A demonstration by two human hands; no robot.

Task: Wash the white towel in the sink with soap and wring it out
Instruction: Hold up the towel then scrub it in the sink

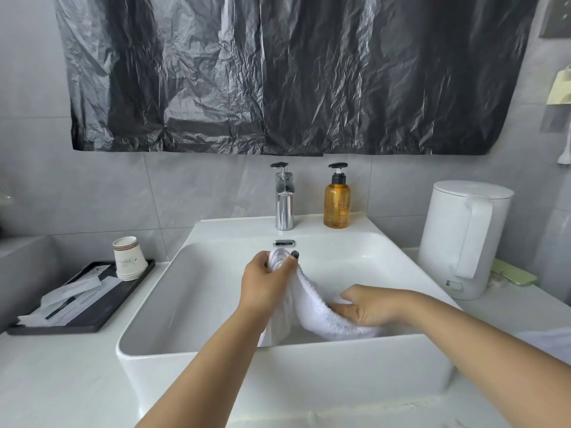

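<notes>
The white towel (312, 307) hangs in the white rectangular sink (197, 304), stretched between both hands. My left hand (265, 282) grips its bunched upper end, raised over the middle of the basin. My right hand (367, 307) holds the lower part of the towel near the right side of the basin, fingers curled into the cloth. An amber soap pump bottle (336, 202) stands on the sink's back ledge, right of the chrome faucet (285, 199). No water runs from the faucet.
A white electric kettle (463, 242) stands on the counter to the right. On the left counter a black tray (89, 304) carries stacked paper cups (128, 257) and wrapped packets. Black plastic sheeting (293, 72) covers the wall above.
</notes>
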